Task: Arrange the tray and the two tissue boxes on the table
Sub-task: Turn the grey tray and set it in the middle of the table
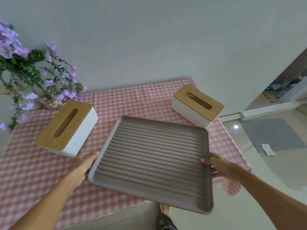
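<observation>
**Tray held in both hands above a checked table, tissue boxes to either side**

Tray (154, 161), grey with a ribbed floor and a raised, rounded rim, is the largest item shown. It is carried over the near right part of the table (33, 176), and its near corner projects past the table edge above the floor. The table is covered by a pink-and-white checked cloth and stands against a pale wall. A bunch of purple flowers (25, 67) with green sprigs occupies the far left corner. The left tissue box (67, 128), white with a slotted wooden lid, lies just beside the tray's left edge; whether the two touch cannot be told. The right tissue box (197, 105), of the same make, sits at the far right of the table, close behind the tray's far right corner. The left hand (83, 165) grips the tray's left rim, fingers beneath. The right hand (219, 166) clasps the right rim, thumb lying over the edge.
</observation>
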